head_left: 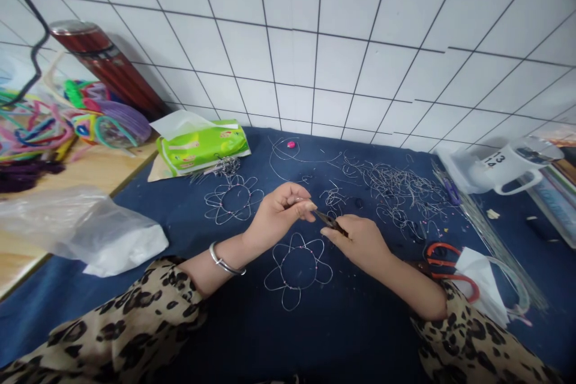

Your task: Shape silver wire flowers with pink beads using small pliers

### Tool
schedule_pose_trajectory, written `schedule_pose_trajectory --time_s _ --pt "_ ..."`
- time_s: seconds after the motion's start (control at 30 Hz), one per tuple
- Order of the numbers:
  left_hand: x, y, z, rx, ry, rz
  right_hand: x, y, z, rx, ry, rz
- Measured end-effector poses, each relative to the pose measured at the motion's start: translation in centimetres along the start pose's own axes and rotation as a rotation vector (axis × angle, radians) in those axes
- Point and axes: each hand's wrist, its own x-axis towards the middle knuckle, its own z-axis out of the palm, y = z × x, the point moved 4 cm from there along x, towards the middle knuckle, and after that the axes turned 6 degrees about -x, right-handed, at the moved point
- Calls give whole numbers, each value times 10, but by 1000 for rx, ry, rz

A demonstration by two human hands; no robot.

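Observation:
My left hand (288, 210) is closed in a pinch, with a short, thin piece that looks like wire between thumb and fingers. From the right, my right hand (362, 240) grips a pair of dark pliers (330, 223), their tips meeting the left fingertips. Below the hands a flower-shaped wire frame (282, 268) lies on the blue cloth, a ring with several looped petals and small pinkish spots on it. Another wire flower (220, 207) rests to the left of my left hand. Just behind the pliers is a small heap of wire bits (333, 195).
A large tangle of wire (396, 183) spreads at the back right. Orange-handled scissors (468, 288) lie by my right forearm, near straight wires (495, 252) and a white mug (508, 165). On the left are a green tissue pack (198, 150), a plastic bag (81, 222) and a red thermos (112, 69).

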Motion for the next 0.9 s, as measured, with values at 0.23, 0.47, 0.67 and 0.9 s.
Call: schedule_pose_trajectory --time_s 0.23,0.47,0.67,0.9 --pt "0 2 0 -57 3 21 0 1 2 -42 37 -25" --pt "5 -2 -7 -51 15 -54 -3 -1 -3 -267 209 -155" --pt "7 2 -9 86 -51 -50 -2 -1 -5 -414 314 -254" --pt "2 2 -6 252 -89 5 -2 -2 -3 -467 315 -282"
